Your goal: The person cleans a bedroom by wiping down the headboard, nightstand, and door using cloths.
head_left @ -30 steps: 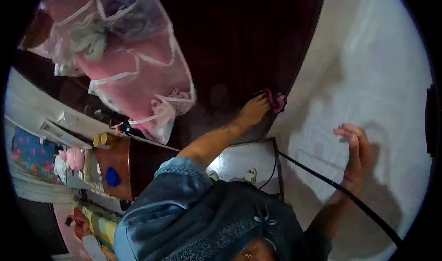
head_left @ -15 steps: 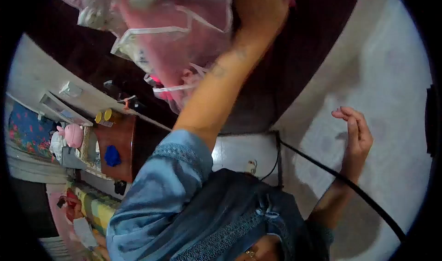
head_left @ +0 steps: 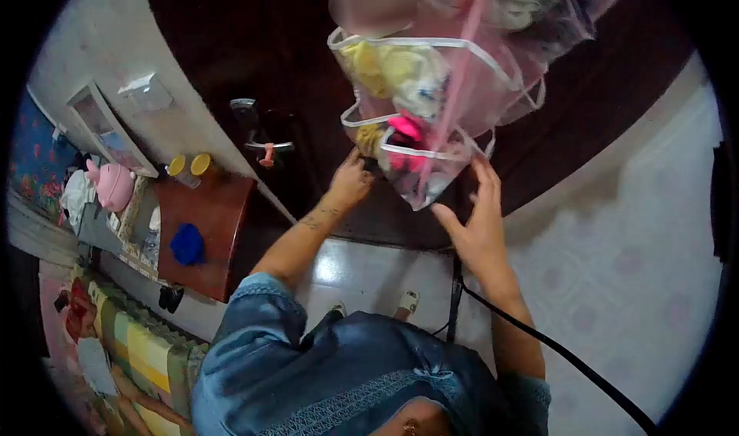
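Observation:
A pink mesh hanging organizer (head_left: 469, 66) with white-edged pockets hangs against a dark door. Yellow and white cloth items (head_left: 400, 70) fill an upper pocket, and bright pink items (head_left: 408, 140) show in a lower one. My left hand (head_left: 352, 182) is closed by the organizer's lower left side, at a small dark thing I cannot make out. On the right, my right hand (head_left: 479, 224) is open, thumb and fingers apart, beside the organizer's bottom tip; its fingertips are at the lower pocket's edge.
A door handle (head_left: 269, 147) with an orange item on it is at left. Beyond is a brown table (head_left: 223, 236) with a blue cloth (head_left: 186, 243). A black cable (head_left: 562, 351) crosses at lower right. Another person's limbs (head_left: 138, 394) show at lower left.
My left hand has come down from high on the organizer to its lower left side. My right hand has moved left and up to its bottom. The view has shifted.

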Demonstrator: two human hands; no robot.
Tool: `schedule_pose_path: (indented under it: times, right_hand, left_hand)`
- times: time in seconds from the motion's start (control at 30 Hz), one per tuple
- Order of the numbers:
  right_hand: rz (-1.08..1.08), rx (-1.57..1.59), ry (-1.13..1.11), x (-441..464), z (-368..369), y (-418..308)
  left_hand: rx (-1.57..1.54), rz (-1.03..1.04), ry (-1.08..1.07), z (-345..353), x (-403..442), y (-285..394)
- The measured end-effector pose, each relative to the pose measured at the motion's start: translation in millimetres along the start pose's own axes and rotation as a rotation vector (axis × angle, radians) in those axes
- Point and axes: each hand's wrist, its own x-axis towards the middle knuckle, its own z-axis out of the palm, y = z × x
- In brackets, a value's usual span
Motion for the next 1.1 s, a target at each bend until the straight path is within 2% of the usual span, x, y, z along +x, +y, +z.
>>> schedule_pose_path:
  times: [0.03, 0.1, 0.13, 0.17, 0.2, 0.23, 0.27, 0.33, 0.37, 0.4, 0.47, 0.53, 0.57, 0.63, 0.7, 0.73, 0.8, 0.83, 0.87, 0.9, 0.97, 1.0, 1.03, 1.07, 1.1]
  right_hand:
    - [-0.002, -0.001, -0.007, 6.0, 16.2, -4.5]
    - [-0.098, -0.141, 0.181, 17.3, 38.1, -3.6]
    - [-0.132, -0.189, 0.245, 21.3, 45.6, 1.1]
    - [-0.113, -0.288, 0.177, 26.8, 46.7, 16.4]
    - [-0.095, -0.387, 0.109, 32.7, 44.0, 30.0]
    - [-0.206, -0.356, 0.171, 35.3, 38.3, 37.7]
    - [-0.198, -0.36, 0.138, 35.0, 23.0, 43.8]
    - [-0.161, -0.325, 0.121, 22.8, -26.2, 47.7]
    - [-0.052, -0.346, 0.071, 12.0, -58.5, 61.2]
    - [-0.111, -0.438, 0.21, -2.4, -84.3, 80.6]
    - [0.048, -0.287, 0.305, -19.0, -146.3, 90.2]
    - [0.155, -0.195, 0.339, -32.0, -214.3, 116.5]
    - [0.121, -0.2, 0.407, -35.0, -241.3, 123.5]
    - [0.081, -0.212, 0.483, -38.6, -280.3, 126.2]
    - [0.092, -0.141, 0.563, -39.5, -306.4, 121.3]
    - [0.091, -0.139, 0.564, -38.8, -312.4, 117.5]
    - [0.123, -0.029, 0.595, -39.2, -318.8, 115.3]
    - [0.11, -0.119, 0.586, -36.1, -318.7, 109.0]
    - [0.109, -0.119, 0.586, -35.2, -319.8, 109.5]
    - [0.107, -0.073, 0.587, -35.1, -319.6, 111.8]
    - [0.119, -0.03, 0.63, -32.1, -315.8, 104.2]
    - [0.117, -0.026, 0.639, -30.9, -314.2, 102.2]
    - [0.125, -0.047, 0.609, -31.1, -310.9, 103.6]
    - [0.129, -0.07, 0.578, -32.2, -308.3, 107.0]
    - [0.147, -0.155, 0.544, -35.0, -315.3, 130.2]
  left_hand:
    - [0.077, -0.009, 0.133, -21.9, -16.9, -4.8]
    - [0.224, -0.057, 0.399, -68.1, -51.2, -13.4]
    - [-0.046, -0.32, 0.075, -88.4, -56.5, -8.0]
    - [-0.048, -0.327, 0.088, -83.9, -56.3, -16.5]
    - [0.1, -0.223, 0.328, -73.6, -55.9, -28.5]
    - [0.253, -0.118, 0.562, -69.1, -55.8, -37.3]
    - [0.256, -0.129, 0.575, -72.0, -55.5, -40.7]
    - [0.299, -0.07, 0.739, -78.0, -51.9, -36.8]
    - [0.317, -0.037, 0.821, -79.6, -47.2, -32.8]
    - [0.312, -0.041, 0.83, -79.7, -41.6, -26.2]
    - [0.215, 0.032, 0.694, -81.3, -28.0, -6.8]
    - [0.886, 0.23, 0.615, -101.4, 3.4, 24.5]
    - [1.16, 0.328, 0.634, -110.0, 22.9, 39.8]
    - [0.964, 0.523, 0.858, -126.2, 66.2, 69.3]
    - [0.512, 0.696, 0.85, -163.2, 90.0, 95.3]
    - [0.417, 0.757, 0.735, -188.9, 94.8, 103.2]
    - [0.324, 0.772, 0.745, -233.8, 115.6, 108.8]
    - [0.352, 0.773, 0.909, -273.7, 114.6, 109.4]
    - [0.394, 0.801, 1.177, -299.9, 125.1, 101.6]
    - [0.425, 0.629, 1.127, -332.3, 121.7, 97.8]
    - [0.377, 0.618, 1.432, -405.6, 121.7, 80.2]
    - [0.254, 0.296, 0.911, -441.7, 105.3, 81.5]
    - [0.491, 0.418, 1.582, -467.7, 89.1, 77.0]
    - [0.362, 0.436, 1.705, -477.4, 84.0, 70.8]
    - [0.647, 0.266, 1.63, -479.1, 78.3, 65.6]
